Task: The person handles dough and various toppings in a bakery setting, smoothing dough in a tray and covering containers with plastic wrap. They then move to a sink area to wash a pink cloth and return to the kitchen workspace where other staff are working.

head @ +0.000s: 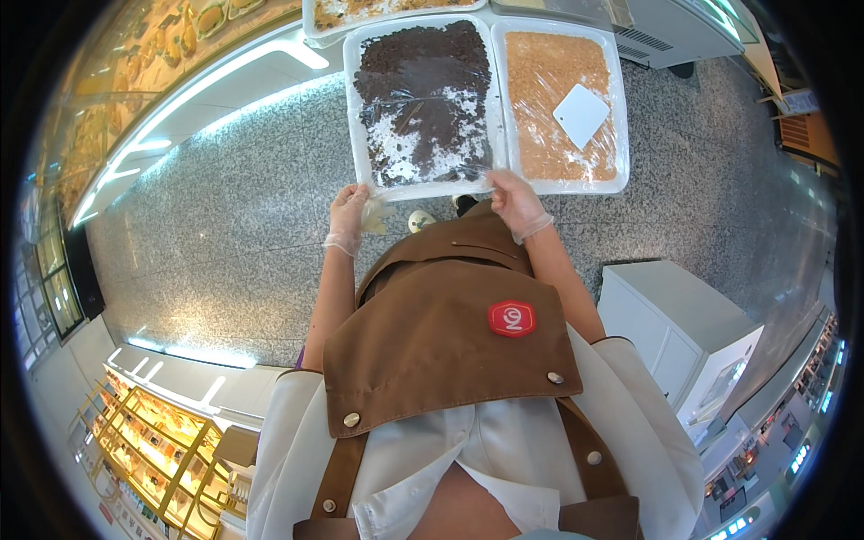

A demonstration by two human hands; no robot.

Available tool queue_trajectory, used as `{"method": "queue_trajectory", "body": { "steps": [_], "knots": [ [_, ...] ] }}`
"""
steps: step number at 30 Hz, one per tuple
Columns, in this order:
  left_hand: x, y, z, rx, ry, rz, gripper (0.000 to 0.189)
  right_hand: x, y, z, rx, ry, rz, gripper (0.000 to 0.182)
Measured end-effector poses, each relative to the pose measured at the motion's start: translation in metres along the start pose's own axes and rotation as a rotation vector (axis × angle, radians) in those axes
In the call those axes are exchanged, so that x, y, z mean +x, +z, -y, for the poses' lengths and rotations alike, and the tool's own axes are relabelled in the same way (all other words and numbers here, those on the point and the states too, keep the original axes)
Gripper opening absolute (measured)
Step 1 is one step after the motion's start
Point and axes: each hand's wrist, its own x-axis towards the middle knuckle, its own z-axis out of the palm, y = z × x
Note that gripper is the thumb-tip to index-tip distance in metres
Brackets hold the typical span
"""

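Before me is a white tray (501,135) of dark brown crumbs (424,61), with clear plastic film (405,108) stretched over it. My left hand (349,209), in a clear disposable glove, pinches the film at the tray's near left corner. At the near right corner my right hand (514,201), gloved the same way, has its fingers closed on the film's edge. A loose pale glove or bit of film (376,217) hangs beside my left hand. To the right sits a second film-covered tray (622,155) of light brown crumbs (550,61), with a white plastic scraper (581,116) on top.
Another tray (398,8) stands behind these two. A lit bakery display (169,47) curves along the left. White cabinet (675,331) stands to my right on the speckled floor (236,236). Lit bread shelves (155,452) are at lower left.
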Motion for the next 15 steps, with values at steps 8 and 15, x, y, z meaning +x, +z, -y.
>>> {"method": "queue_trajectory", "body": {
  "steps": [8, 15],
  "knots": [
    [-0.012, 0.003, -0.011, 0.003, -0.013, 0.036, 0.016, -0.005, -0.005, -0.014, -0.449, -0.133, -0.456, 0.013],
    [0.001, -0.006, 0.009, -0.212, -0.018, 0.078, 0.013, 0.015, -0.021, -0.029, -0.462, -0.109, -0.441, 0.018]
  ]
}}
